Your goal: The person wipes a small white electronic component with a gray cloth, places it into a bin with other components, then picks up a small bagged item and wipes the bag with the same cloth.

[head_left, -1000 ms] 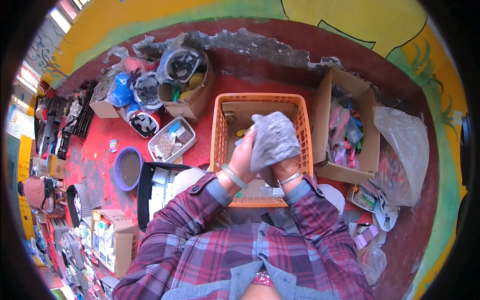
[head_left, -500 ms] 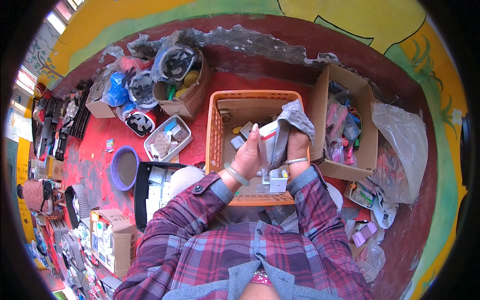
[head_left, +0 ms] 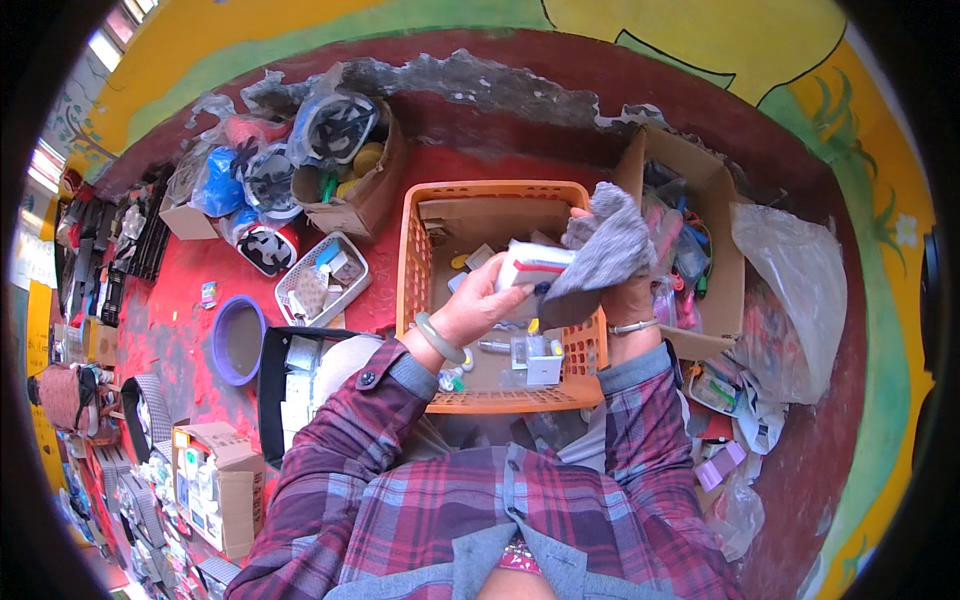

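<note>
My left hand [head_left: 474, 304] is closed around a small white box [head_left: 532, 262] with a red stripe, fingers and thumb on its near end. My right hand [head_left: 630, 302] grips a grey cloth [head_left: 610, 242], which drapes over much of that hand and touches the far end of the box. Both hands are above an orange plastic basket [head_left: 414, 265] with lattice sides. Inside the basket, a small white carton [head_left: 543, 369] lies near the front among clear plastic pieces and other small items, partly hidden by my hands.
Right of the basket stands an open cardboard box [head_left: 727, 265] of pink and coloured items, beside a clear plastic sheet [head_left: 790, 270]. On the left are a white tray [head_left: 345, 297], a purple basin [head_left: 218, 340] and a black case [head_left: 272, 400]. A stuffed carton [head_left: 385, 190] stands behind.
The white box has tipped from upright to nearly flat in my left hand. My right hand has moved right with the cloth, drawing it off most of the box.
</note>
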A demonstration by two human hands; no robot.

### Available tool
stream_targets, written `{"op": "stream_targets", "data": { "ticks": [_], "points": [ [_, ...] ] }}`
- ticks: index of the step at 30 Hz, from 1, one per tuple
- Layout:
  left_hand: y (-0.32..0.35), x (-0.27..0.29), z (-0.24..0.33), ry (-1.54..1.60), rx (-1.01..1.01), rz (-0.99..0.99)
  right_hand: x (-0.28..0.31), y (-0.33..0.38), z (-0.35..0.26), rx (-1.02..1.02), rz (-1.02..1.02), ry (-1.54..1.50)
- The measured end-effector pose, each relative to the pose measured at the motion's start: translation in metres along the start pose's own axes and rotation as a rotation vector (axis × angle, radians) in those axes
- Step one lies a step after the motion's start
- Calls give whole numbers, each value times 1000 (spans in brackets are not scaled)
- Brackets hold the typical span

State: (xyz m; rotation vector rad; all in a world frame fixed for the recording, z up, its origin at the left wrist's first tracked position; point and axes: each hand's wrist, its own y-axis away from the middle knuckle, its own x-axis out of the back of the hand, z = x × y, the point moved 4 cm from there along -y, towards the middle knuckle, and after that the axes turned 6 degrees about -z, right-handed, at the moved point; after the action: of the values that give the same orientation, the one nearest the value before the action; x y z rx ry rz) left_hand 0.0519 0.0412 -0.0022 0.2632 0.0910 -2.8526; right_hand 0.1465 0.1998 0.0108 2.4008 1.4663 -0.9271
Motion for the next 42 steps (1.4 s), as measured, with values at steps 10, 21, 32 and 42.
{"op": "stream_targets", "data": {
  "ticks": [10, 21, 32, 42],
  "points": [
    [-3, -16, -11, -272, -84, -126, -18, 20, 40, -319, -284, 326],
    [6, 0, 4, -81, -8, -157, -11, 32, 13, -570, -308, -6],
    [3, -30, -2, -602, -309, -266, -27, 26, 37, -431, -409, 88],
    [1, 10, 9, 52, -52, -114, -16, 30, 17, -352, -280, 207]
  ]
}}
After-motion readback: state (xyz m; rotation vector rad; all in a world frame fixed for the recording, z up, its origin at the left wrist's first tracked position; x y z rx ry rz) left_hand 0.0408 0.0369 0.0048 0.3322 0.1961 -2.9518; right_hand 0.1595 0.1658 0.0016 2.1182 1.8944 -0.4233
